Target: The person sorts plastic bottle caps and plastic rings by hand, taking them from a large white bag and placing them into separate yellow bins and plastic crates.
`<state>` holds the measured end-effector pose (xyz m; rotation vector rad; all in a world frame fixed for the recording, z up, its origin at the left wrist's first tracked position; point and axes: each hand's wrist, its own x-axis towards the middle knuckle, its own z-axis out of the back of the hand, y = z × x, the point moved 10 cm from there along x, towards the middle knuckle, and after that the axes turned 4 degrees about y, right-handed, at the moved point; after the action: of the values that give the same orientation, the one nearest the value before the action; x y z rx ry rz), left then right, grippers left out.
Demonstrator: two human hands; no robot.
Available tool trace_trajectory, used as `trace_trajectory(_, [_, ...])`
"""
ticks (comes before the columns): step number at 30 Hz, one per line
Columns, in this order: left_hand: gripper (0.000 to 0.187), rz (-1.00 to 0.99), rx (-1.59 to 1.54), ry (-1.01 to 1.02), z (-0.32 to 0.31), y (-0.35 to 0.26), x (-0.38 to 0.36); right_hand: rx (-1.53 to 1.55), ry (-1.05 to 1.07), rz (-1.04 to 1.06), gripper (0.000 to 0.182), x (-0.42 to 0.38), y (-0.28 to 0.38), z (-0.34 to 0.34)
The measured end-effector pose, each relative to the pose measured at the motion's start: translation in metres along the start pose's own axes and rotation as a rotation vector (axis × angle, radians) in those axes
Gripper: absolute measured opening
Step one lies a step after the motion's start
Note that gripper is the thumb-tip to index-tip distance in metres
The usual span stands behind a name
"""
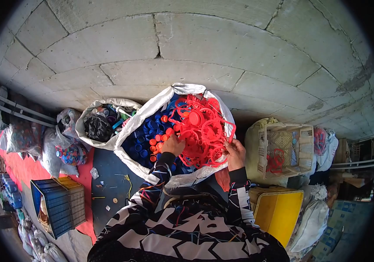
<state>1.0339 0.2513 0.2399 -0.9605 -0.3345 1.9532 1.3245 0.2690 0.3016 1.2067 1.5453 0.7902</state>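
A large white woven sack [126, 131] stands open before me. Its left side holds blue bottle caps [141, 142], with several orange-red caps [157, 142] among them. Heaped on the right side are red plastic ring handles [202, 126]. My left hand [174, 146] reaches into the sack where the orange caps meet the red handles; its fingers are curled, and their tips are hidden. At the sack's right rim, my right hand [235, 153] pinches a red ring handle [232, 134] between thumb and fingers.
A smaller sack [82, 120] with mixed scraps and a black plastic bag [97, 127] adjoins on the left. To the right stand a cream crate [262, 150] and a yellow bin [278, 214]. A blue crate [54, 209] sits at lower left. A block wall [195, 43] rises behind.
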Motion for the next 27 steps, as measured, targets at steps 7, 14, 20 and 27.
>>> trace_trajectory(7, [0.040, -0.063, 0.054, 0.054, -0.001, -0.015, -0.002, 0.079, 0.001, 0.013, 0.019, -0.012, -0.003, 0.004])
trace_trajectory(14, [0.021, -0.213, -0.712, 0.197, -0.001, 0.018, 0.000, 0.275, -0.038, -0.037, 0.018, -0.031, -0.013, 0.007])
trace_trajectory(20, [0.015, -0.102, -1.054, 0.337, 0.002, -0.039, -0.044, 0.401, -0.036, 0.028, 0.018, -0.038, 0.000, 0.021])
trace_trajectory(27, [0.010, -0.060, -1.016, 0.465, -0.068, -0.135, -0.064, 0.517, -0.226, 0.137, 0.016, -0.055, 0.028, 0.111])
